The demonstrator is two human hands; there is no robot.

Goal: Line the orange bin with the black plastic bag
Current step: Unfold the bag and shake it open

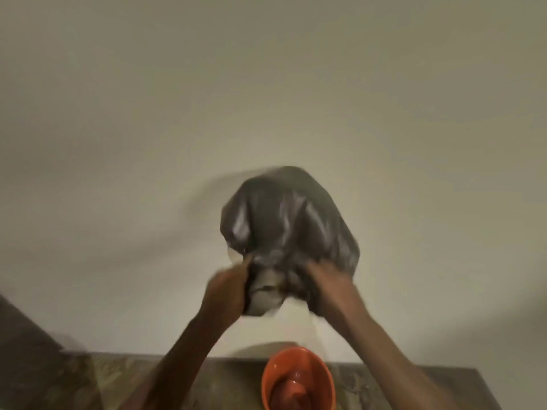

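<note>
The black plastic bag [288, 220] billows up in the air in front of the wall, puffed out and blurred by motion. My left hand [226, 291] grips its lower left edge and my right hand [328, 284] grips its lower right edge, both raised at arm's length. Below the bag, the orange bin [297, 380] stands upright on the marbled surface with its mouth bare. The bag is well above the bin and apart from it.
A plain cream wall [266, 99] fills most of the view. The brown marbled countertop [207, 383] runs along the bottom, ending at a right edge [488, 389]. A dark slanted shape [26, 335] sits at the lower left.
</note>
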